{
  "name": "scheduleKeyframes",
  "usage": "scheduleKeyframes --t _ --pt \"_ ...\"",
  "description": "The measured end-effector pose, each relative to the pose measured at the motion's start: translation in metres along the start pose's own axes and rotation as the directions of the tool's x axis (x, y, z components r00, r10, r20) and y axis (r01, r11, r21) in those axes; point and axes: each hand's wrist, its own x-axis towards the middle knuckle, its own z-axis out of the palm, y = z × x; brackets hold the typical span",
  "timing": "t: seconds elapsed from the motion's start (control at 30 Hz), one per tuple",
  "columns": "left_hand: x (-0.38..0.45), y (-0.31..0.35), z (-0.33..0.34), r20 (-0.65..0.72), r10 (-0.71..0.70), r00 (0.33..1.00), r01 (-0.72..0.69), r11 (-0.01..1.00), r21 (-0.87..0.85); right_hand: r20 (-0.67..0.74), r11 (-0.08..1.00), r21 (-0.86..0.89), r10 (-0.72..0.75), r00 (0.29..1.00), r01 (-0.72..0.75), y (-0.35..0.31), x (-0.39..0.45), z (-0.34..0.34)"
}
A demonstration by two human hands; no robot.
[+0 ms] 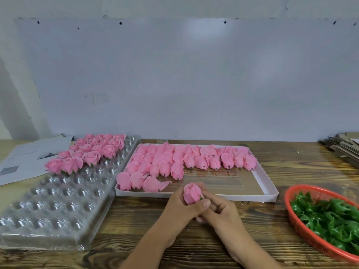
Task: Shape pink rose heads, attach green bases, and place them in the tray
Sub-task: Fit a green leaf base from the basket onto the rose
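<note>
Wooden tabletop: I note my left hand and right hand pinching one pink rose bud, tip up-left, above the fingers.

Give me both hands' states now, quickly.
Left hand: grips the pink rose head.
Right hand: pinches the green base at that rose's underside.

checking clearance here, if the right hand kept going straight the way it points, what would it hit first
The right hand points up-left, its fingers on the pink rose head held with the left hand. It meets those first. Beyond them lies the white box of closed buds, though depth is unclear.
</note>
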Motion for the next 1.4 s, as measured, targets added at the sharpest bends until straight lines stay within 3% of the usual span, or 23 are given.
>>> scheduleKeyframes --t 0.1,0.2,0.33,0.5,0.6,0.7,0.8,0.87,0.97,1.07,1.27,1.4 --pt "-0.001 -0.001 0.004 -0.057 0.015 0.998 -0.013 0.999 0.034 0.036 1.000 -0.023 -0.013 0.999 0.014 0.002 -0.002 0.006" --pt "-0.001 0.000 0.004 -0.078 -0.007 0.997 0.011 0.999 0.047 0.094 0.985 0.129 0.105 0.990 -0.117 0.000 -0.003 0.007" --pt "-0.003 0.005 0.001 0.019 -0.042 0.999 0.041 0.998 0.054 0.246 0.876 0.358 0.245 0.938 -0.323 -0.006 -0.004 0.004" --pt "-0.005 0.008 0.004 -0.007 -0.048 0.999 0.048 0.998 0.051 0.294 0.812 0.437 0.278 0.915 -0.387 -0.005 -0.002 0.003" --pt "-0.005 0.009 0.006 -0.053 -0.018 0.998 0.020 0.999 0.044 0.271 0.880 0.354 0.229 0.935 -0.318 -0.004 -0.002 0.004" --pt "-0.005 0.009 0.010 -0.097 -0.010 0.995 0.015 0.998 0.054 0.130 0.979 0.088 0.170 0.977 -0.183 0.003 -0.002 0.007" --pt "-0.005 0.008 0.014 -0.142 0.014 0.990 -0.013 1.000 0.004 -0.044 0.984 -0.174 0.018 0.999 -0.026 0.008 -0.002 0.013" --pt "-0.004 0.007 0.015 -0.159 0.023 0.987 -0.024 1.000 -0.004 -0.092 0.969 -0.243 -0.067 0.993 0.043 0.007 -0.003 0.015" --pt "-0.004 0.005 0.014 -0.156 0.039 0.987 -0.035 0.999 0.029 -0.033 0.959 -0.262 -0.126 0.992 0.113 0.004 -0.007 0.013" --pt "-0.003 0.006 0.012 -0.138 0.022 0.990 -0.015 0.999 0.050 0.047 0.967 -0.235 -0.092 0.995 0.101 0.000 -0.007 0.009" --pt "-0.005 0.013 0.004 0.030 -0.025 0.999 0.025 1.000 -0.002 0.171 0.995 -0.095 -0.023 0.985 0.039 -0.002 -0.006 0.001" --pt "-0.005 0.008 0.004 0.035 -0.013 0.999 0.010 0.996 0.088 0.117 0.981 -0.188 -0.035 0.992 0.057 0.002 -0.005 0.003"
